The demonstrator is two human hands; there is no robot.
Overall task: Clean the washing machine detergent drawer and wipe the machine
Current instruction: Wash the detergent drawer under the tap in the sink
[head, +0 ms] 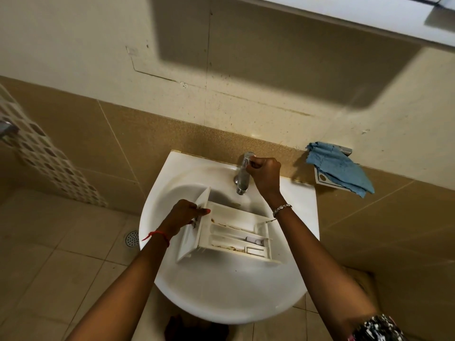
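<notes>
A white detergent drawer (231,232) lies in the basin of a white sink (221,291), its compartments facing up with brown grime along the dividers. My left hand (183,215) grips the drawer's front panel at its left end. My right hand (264,174) is closed around the handle of the chrome tap (242,179) at the back of the sink. No water is visible coming from the spout. A blue cloth (337,167) hangs over a small holder on the wall to the right of the sink.
Tan tiled wall runs behind the sink. A white cabinet edge (369,18) hangs overhead at the top right. The beige tiled floor at left has a round drain (132,238). A patterned tile strip (44,153) runs down the left wall.
</notes>
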